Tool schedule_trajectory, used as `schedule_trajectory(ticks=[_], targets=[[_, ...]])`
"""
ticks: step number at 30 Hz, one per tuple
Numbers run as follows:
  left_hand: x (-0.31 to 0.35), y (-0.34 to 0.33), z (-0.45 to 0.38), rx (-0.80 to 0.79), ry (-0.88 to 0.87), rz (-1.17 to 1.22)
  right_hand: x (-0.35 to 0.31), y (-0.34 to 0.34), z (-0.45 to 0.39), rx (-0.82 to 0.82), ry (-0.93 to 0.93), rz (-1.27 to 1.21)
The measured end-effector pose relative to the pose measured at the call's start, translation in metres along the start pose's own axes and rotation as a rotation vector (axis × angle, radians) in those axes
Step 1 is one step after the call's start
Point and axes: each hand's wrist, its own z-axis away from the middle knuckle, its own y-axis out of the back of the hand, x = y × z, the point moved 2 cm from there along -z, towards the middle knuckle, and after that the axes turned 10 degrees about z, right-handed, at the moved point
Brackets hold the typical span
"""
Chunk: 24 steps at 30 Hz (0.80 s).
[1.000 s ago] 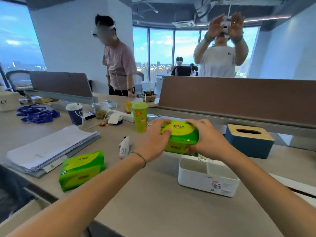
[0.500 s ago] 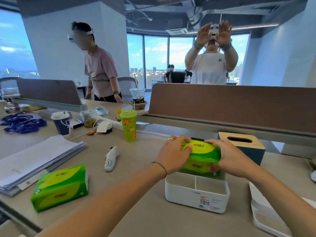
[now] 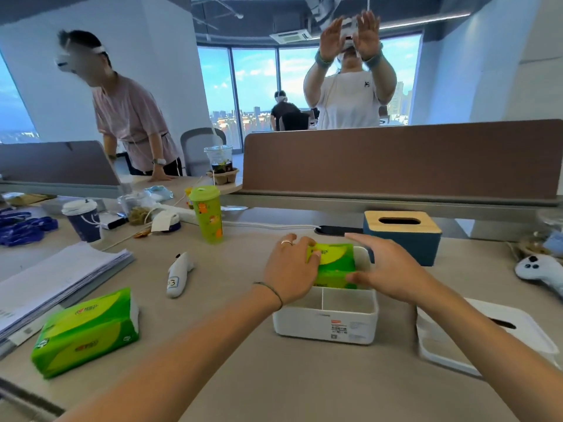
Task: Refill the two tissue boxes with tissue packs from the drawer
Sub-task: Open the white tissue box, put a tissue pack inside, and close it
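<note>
A green tissue pack sits partly down in the rear compartment of the open white tissue box. My left hand grips the pack's left end. My right hand holds its right end, fingers stretched along the side. The white lid with its slot lies on the desk to the right of that box. Behind it stands a blue tissue box, its wooden lid on. A second green tissue pack lies on the desk at the lower left.
A green lidded cup, a white handheld device, a paper stack and a dark paper cup stand to the left. A white controller lies far right. A brown divider runs behind; two people stand beyond it.
Both hands have lowered the green pack from above the white box down into its rear compartment. The camera has tilted down and come closer.
</note>
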Motion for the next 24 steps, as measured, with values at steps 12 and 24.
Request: schedule_trajectory(ticks=[12,24], targets=[[0.125,-0.094,0.018,-0.265,-0.334,0.059,0.109,0.062,0.095,0.117,-0.163,-0.015],[0.134,-0.182,0.021,-0.488,-0.291,0.008,0.179,0.038,0.134,0.038,-0.306,-0.036]])
